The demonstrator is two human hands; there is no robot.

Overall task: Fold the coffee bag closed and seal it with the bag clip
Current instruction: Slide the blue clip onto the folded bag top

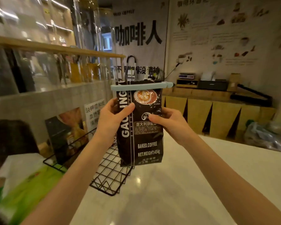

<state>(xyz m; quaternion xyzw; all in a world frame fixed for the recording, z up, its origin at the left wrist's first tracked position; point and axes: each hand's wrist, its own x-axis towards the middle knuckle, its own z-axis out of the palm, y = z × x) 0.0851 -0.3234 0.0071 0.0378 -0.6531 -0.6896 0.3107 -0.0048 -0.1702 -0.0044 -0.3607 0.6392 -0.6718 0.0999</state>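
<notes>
Coffee bag [142, 127] held upright at frame centre above the table [177, 184], left hand [111, 120] and right hand [170, 122] gripping its sides. Blue bag clip [141, 86] clamps the top. Glossy, pliable film; likely slippery, best held mid-body.

— What's the work surface here?
— A pale, glossy counter [177, 192], catching a spot of ceiling light.
— Anything resting on it?
— A black wire rack [110, 174] sits at its left edge, with dark packets [60, 138] standing in the far end of it, too blurred to read. Left of the rack lies a green and white pack [23, 184], blurred as well.
— And the far side?
— A crumpled clear plastic bag [263, 137] at the right rear corner
</notes>
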